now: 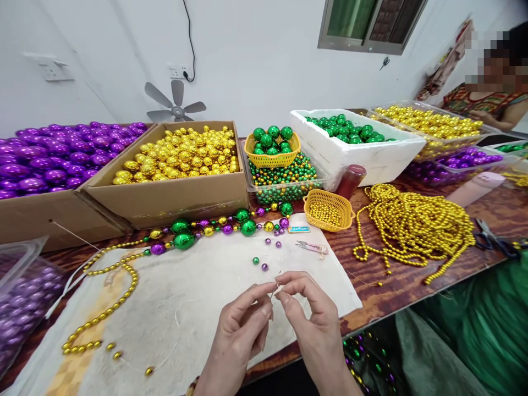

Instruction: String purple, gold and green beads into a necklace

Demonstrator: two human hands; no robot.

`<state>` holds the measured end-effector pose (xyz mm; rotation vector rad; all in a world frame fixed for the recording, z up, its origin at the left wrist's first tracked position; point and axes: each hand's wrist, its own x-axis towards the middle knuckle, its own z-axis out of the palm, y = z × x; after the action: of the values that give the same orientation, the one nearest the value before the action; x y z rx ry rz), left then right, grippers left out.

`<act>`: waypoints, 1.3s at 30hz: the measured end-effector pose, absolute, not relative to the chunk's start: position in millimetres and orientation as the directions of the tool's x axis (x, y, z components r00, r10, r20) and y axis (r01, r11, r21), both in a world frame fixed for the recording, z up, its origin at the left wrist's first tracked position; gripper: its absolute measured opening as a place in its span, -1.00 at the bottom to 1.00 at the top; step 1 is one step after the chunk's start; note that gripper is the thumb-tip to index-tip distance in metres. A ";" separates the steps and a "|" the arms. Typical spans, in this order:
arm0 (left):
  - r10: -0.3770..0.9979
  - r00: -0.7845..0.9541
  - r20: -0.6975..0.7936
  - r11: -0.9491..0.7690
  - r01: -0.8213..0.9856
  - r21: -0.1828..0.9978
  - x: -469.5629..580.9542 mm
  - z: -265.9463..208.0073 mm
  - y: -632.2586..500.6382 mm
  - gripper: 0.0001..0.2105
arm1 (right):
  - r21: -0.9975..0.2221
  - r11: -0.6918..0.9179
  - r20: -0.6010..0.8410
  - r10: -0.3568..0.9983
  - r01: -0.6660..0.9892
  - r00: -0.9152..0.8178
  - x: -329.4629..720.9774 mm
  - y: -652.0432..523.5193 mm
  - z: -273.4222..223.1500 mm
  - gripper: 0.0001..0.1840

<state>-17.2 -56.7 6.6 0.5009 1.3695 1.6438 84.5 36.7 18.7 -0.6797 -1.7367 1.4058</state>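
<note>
Thin item (273, 292) pinched btwn fingertips of L hand (243, 324) & R hand (313, 316) can't be ID'd, too small; forearms (334, 377) are cut by bottom edge. Purple-bead box (37, 220) & lilac-bead bag (33, 305) are cropped at L edge, window (350, 22) at top, co-worker (493, 102) at R, w/ head pixelated. Lower part of fan (177, 112) is hidden behind gold-bead carton (177, 201); print on blue label (299, 229) can't be read

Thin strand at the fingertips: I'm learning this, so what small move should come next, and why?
Perhaps let the left hand pinch the thin strand alone, freeing the right hand for the nearest loose purple bead: both hands are at the strand, and that bead lies just beyond them on the white sheet.
</note>
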 end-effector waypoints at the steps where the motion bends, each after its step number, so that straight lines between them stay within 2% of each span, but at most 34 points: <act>1: 0.833 -0.505 -0.227 0.026 -0.374 0.927 -17.4 5.6 -56.9 -0.64 | -0.968 0.243 0.240 0.802 -0.068 -0.547 84.4 36.8 18.9 -0.89; 15: 0.817 -0.544 -0.190 0.019 -0.304 0.953 -14.2 14.2 -56.6 -0.74 | -0.978 0.199 0.203 0.801 -0.070 -0.564 83.7 38.1 23.5 -0.87; 27: 0.846 -0.522 -0.107 -0.022 -0.235 0.972 -19.1 5.5 -58.8 -0.73 | -0.983 0.172 0.180 0.799 -0.068 -0.574 85.9 37.2 22.1 -0.88; 36: 0.894 -0.443 -0.068 0.026 -0.101 0.995 -26.6 6.7 -64.0 -0.71 | -0.984 0.124 0.174 0.795 -0.125 -0.580 84.0 37.7 19.2 -0.87; 39: 0.900 -0.434 0.035 -0.017 0.045 0.999 -29.5 4.8 -65.1 -0.70 | -0.988 0.083 0.143 0.798 -0.129 -0.585 84.0 38.9 17.6 -0.88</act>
<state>-29.5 -65.1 4.8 1.0125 1.5523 1.5352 84.0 38.9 17.6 -0.6752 -1.6280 1.5995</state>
